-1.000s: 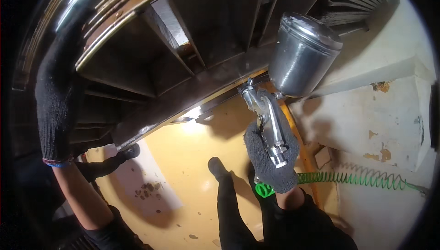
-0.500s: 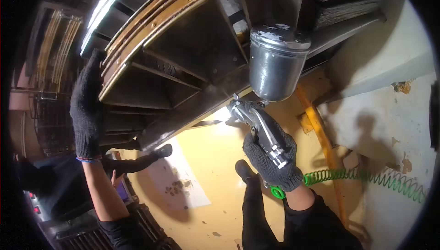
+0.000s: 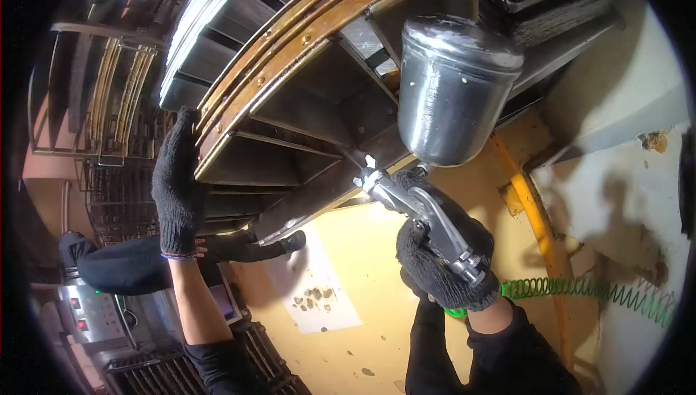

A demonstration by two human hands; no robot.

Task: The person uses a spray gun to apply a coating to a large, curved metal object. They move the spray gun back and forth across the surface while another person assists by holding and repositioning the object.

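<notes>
My right hand, in a dark knitted glove, is wrapped round the grip of a metal spray gun. A large silver cup stands tilted on top of the gun, whose nozzle points up and left. My left hand, gloved alike, grasps the left end of a big curved metal structure with rusty brown bands, bolts and dark open compartments. Its fingers lie close together at the edge, and the thumb is hidden. A green coiled hose runs from below my right hand toward the right wall.
A yellow bar leans by the patched, peeling wall. Metal racks stand at left. Another person in dark clothes is beyond my left forearm, near a control box. A white sheet lies on the yellowish floor.
The view has shifted, so the structure and my left hand appear farther right. The spray gun and its cup look larger and sit slightly farther right. Both hands keep their holds.
</notes>
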